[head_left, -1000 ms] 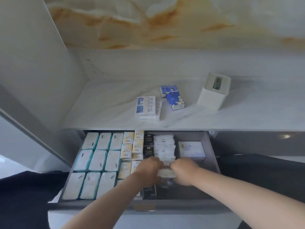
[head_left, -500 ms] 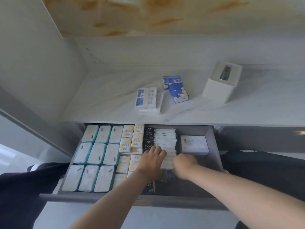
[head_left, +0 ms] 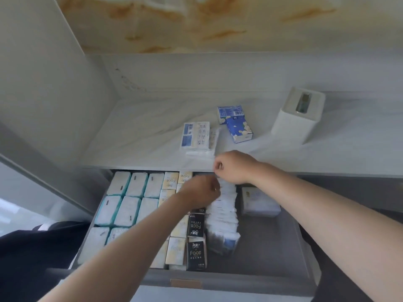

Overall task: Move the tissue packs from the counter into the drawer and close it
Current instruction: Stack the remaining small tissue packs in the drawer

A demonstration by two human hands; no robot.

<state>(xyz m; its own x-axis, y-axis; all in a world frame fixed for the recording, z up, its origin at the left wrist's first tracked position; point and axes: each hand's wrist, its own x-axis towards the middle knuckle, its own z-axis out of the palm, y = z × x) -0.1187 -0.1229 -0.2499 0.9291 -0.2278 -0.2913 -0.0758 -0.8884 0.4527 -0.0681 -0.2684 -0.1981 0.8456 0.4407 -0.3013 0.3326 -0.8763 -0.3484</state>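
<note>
**At the Counter's Edge, Above an Open Drawer**

Found the drawer (head_left: 303, 247) standing well out beneath the counter (head_left: 130, 138), with its left half packed full. Noted the rows inside:
- white packs with teal edges (head_left: 128, 199) at the left
- yellow Face packs (head_left: 170, 182) beside them
- black Face packs (head_left: 196, 253) in a line toward the front
- a row of thin white packs (head_left: 222, 216) stood on edge
- one larger pale pack (head_left: 259, 201) alone at the right rear

Saw bare grey floor over the rest of the right side.

Saw tissue packs lying on the counter near its front edge. Noted a blue-and-white pack (head_left: 196, 135) resting partly over a plain white pack (head_left: 199, 154). Noted just behind, to the right, a blue flowered pack (head_left: 239, 129) overlapping a second blue pack (head_left: 231, 112). Placed the white tissue box (head_left: 298, 116) further right, apart from them all.

Saw the left hand (head_left: 200, 192) poised over the rear of the drawer, above the yellow and black packs. Saw its fingers loosely curled, with nothing visible in them.

Saw the right hand (head_left: 235, 168) higher, at the counter's front lip, just beside the plain white pack, with fingers curled in toward the thumb. Could not tell through the blur whether those fingers pinched the pack's wrapper or merely hovered next to it.

Noted both forearms bare, and dark cloth (head_left: 32, 258) at the lower left.
</note>
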